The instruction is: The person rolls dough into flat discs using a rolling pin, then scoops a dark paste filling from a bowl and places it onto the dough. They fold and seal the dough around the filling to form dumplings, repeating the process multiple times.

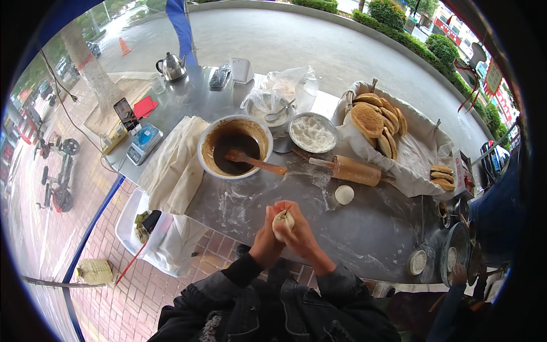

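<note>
A gathered lump of dough (283, 222) sits between my two hands, above the near edge of the metal table (239, 199). My left hand (266, 237) cups it from the left side. Around its right side curl the fingers of my right hand (301, 235). The dough's top looks pinched and folded; its underside is hidden by my palms. Beyond my hands stands a white bowl (204, 141) of dark brown paste, with a wooden spatula (260, 164) resting in it. A round dough piece (344, 195) lies to the right, near a wooden rolling pin (357, 170).
A bowl of flour (313, 133) stands behind the rolling pin. Baked flatbreads (368, 120) fill part of a cloth-lined basket (421, 141) at right. At left are a folded cloth (177, 164) and a digital scale (145, 143). Another person's hand (459, 273) is at the lower right.
</note>
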